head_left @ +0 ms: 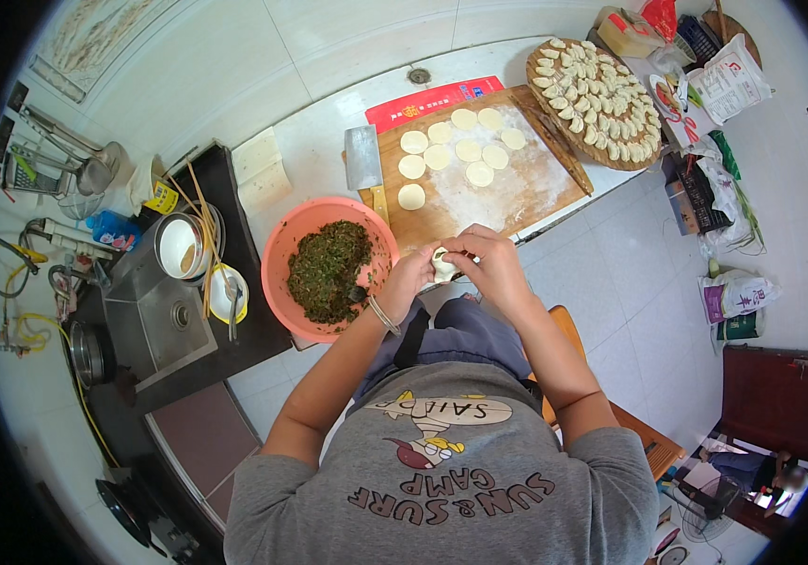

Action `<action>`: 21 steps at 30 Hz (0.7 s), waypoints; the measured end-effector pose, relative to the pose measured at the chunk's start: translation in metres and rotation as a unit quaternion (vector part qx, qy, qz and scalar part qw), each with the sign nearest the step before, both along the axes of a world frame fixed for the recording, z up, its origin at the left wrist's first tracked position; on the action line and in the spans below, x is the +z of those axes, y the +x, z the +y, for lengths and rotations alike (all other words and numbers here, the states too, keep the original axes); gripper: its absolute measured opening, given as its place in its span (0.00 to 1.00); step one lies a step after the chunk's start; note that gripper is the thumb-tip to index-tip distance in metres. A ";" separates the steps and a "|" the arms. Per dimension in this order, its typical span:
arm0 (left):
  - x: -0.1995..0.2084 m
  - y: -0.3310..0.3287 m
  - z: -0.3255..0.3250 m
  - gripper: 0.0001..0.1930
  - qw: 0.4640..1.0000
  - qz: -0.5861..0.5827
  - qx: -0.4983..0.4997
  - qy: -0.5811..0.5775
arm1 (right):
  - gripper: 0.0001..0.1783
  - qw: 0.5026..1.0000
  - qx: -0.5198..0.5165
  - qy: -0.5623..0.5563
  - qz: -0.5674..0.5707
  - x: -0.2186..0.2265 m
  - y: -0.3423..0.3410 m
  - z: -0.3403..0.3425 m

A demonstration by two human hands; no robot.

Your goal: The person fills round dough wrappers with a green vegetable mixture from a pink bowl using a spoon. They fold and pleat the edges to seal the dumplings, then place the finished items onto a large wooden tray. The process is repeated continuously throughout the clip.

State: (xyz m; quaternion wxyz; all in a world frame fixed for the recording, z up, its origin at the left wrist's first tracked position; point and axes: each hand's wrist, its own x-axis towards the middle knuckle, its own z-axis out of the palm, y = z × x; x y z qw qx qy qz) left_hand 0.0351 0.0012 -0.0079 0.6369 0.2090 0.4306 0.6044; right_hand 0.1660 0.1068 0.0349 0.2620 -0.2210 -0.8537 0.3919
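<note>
Between my hands, just off the near edge of the cutting board [536, 193], is a partly folded dumpling [442, 267]. My left hand [410, 274], with a bracelet at its wrist, grips the dumpling from the left. My right hand [488, 260] pinches its edge from the right. Several round dough wrappers [468, 151] lie on the floured board. Left of my hands, a pink bowl [277, 245] holds dark green chopped filling [324, 273]. A cleaver [363, 158] rests at the board's left edge, its wooden handle toward me.
At the far right, a round tray [537, 89] carries many shaped dumplings [601, 104]. Rolling-pin-like sticks [554, 141] lie along the board's right side. A sink [168, 325], a white bowl [178, 243] and chopsticks [204, 226] are at left. A wooden chair [568, 330] stands by my right side.
</note>
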 end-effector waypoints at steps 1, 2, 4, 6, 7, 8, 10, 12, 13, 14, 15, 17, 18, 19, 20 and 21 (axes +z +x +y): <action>0.002 -0.001 0.000 0.25 1.000 0.003 -0.006 -0.002 | 0.08 1.000 0.011 0.023 0.007 -0.004 0.000 0.002; 0.004 -0.001 0.000 0.25 1.000 0.006 -0.012 -0.003 | 0.08 0.999 0.021 0.046 0.014 -0.006 0.000 0.003; 0.007 0.000 -0.001 0.25 1.000 -0.008 -0.003 0.012 | 0.07 0.997 0.017 0.078 0.017 -0.006 0.001 0.003; 0.007 0.000 -0.001 0.26 0.999 -0.038 -0.001 0.031 | 0.07 0.996 0.014 0.091 0.020 -0.006 0.001 0.004; 0.006 0.000 -0.001 0.27 0.997 -0.062 -0.003 0.042 | 0.07 0.996 0.013 0.088 0.021 -0.009 0.003 0.004; 0.005 0.000 -0.001 0.27 0.995 -0.087 -0.005 0.053 | 0.07 0.996 0.012 0.084 0.022 -0.010 0.004 0.004; 0.001 0.000 -0.001 0.28 0.995 -0.087 -0.004 0.043 | 0.08 0.996 -0.001 0.082 0.031 -0.002 0.002 0.001; -0.005 -0.002 0.000 0.28 0.995 -0.086 -0.010 0.040 | 0.08 0.996 0.002 0.079 0.040 0.004 0.002 0.001; -0.008 -0.003 0.000 0.28 0.995 -0.085 -0.017 0.042 | 0.08 0.996 0.010 0.077 0.045 0.005 0.002 0.001; -0.010 -0.003 0.000 0.28 0.995 -0.084 -0.023 0.044 | 0.08 0.996 0.019 0.075 0.050 0.006 0.002 0.001; -0.011 -0.002 0.000 0.28 0.996 -0.078 -0.020 0.040 | 0.08 0.995 0.027 0.081 0.054 0.005 0.002 0.002; -0.011 0.001 0.000 0.28 0.997 -0.064 -0.013 0.033 | 0.07 0.993 0.043 0.093 0.062 0.003 0.003 0.004; -0.011 0.001 0.001 0.28 0.998 -0.052 -0.021 0.032 | 0.07 0.993 0.044 0.096 0.058 0.001 0.004 0.004; -0.008 0.001 0.001 0.28 0.998 -0.041 -0.029 0.031 | 0.06 0.993 0.045 0.099 0.055 -0.001 0.004 0.004; -0.006 0.001 0.001 0.28 0.998 -0.029 -0.037 0.029 | 0.05 0.992 0.047 0.102 0.051 -0.002 0.005 0.004; -0.003 0.002 0.000 0.28 0.999 -0.027 -0.033 0.022 | 0.05 0.993 0.044 0.104 0.047 -0.002 0.006 0.003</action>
